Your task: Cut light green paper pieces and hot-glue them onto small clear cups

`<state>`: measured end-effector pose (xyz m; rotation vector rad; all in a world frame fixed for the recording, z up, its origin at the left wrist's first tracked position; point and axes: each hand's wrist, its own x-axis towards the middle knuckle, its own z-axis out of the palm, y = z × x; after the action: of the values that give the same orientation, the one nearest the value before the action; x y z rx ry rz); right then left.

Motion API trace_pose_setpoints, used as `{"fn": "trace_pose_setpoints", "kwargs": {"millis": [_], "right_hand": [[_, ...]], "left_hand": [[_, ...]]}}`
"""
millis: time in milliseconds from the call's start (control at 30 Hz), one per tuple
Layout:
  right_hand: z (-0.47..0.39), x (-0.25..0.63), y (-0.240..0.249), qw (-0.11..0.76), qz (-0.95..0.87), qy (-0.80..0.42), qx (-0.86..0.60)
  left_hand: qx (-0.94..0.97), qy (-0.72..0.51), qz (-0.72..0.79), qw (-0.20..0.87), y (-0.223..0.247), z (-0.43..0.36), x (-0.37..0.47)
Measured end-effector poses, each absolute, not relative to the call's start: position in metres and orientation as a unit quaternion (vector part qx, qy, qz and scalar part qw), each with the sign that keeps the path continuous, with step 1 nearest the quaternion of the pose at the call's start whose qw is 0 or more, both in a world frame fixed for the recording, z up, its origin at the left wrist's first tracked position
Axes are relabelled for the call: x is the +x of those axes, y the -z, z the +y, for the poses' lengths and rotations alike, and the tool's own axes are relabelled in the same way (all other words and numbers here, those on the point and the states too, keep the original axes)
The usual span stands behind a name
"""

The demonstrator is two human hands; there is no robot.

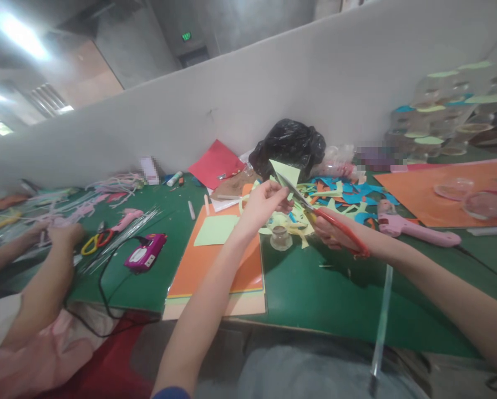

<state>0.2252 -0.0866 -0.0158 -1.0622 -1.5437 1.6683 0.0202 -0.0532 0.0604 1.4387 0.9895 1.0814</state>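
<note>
My left hand [267, 205] pinches a piece of pale green paper [288, 170] over the middle of the table. My right hand [329, 230] is wrapped round the orange handles of a pair of scissors [343, 226], whose blades lie at the paper beside my left fingers. Just below the hands, a small clear plastic cup [280, 238] stands on the green table. A pale green sheet [216, 230] rests on a stack of orange paper [244, 269] under my left forearm. Green, blue and orange scraps [348, 194] are heaped behind my right hand.
A pink glue gun [419, 230] lies at the right, near an orange sheet [406, 191] and stacked clear cups [444, 111]. Behind sits a black plastic bag [290, 145]. Leftward are a purple box [146, 253] with a black cable, scissors [96, 241] and another person's hands [61, 230].
</note>
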Motion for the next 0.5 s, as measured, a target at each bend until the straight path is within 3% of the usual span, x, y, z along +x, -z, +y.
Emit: {"fn": "trace_pose_setpoints", "kwargs": {"millis": [500], "right_hand": [[-0.0890, 0.2225, 0.0160, 0.322, -0.586, -0.620, -0.410]], "left_hand": [[0.617, -0.463, 0.399, 0.496, -0.0532, -0.0484, 0.0202]]}}
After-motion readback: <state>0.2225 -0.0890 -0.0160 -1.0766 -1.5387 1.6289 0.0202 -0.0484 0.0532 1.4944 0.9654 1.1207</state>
